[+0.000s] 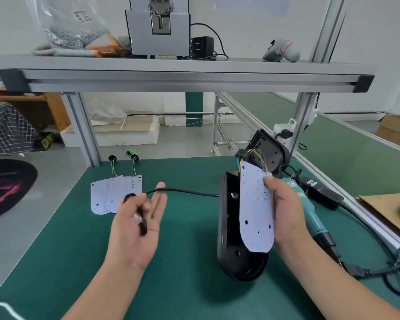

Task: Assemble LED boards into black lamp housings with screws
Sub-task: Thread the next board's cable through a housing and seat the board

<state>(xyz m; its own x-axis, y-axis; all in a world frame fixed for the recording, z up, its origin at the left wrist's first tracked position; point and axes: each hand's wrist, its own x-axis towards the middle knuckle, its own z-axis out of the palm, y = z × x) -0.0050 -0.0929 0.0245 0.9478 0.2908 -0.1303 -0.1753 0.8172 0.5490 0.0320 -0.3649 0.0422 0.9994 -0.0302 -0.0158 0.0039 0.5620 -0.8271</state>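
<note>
My right hand point(286, 211) holds a white LED board point(255, 209) by its right edge, thumb on the upper corner. The board stands upright over an open black lamp housing point(229, 229) tilted on its side on the green mat. Coloured wires point(254, 158) run from the board's top to a black grommet. A second black housing point(269, 151) stands just behind. A black cable point(183, 192) leaves the housing's left side and ends in my left hand point(136, 225), which is palm up and grips the cable's blurred end with curled fingers while two fingers stay straight.
Spare LED boards point(114, 192) with wires lie fanned at the mat's back left. A teal electric screwdriver point(310, 215) and its black power adapter point(321, 192) lie behind my right hand. Cardboard point(388, 211) sits at the right. An aluminium shelf point(185, 75) overhead carries a screw feeder point(159, 28).
</note>
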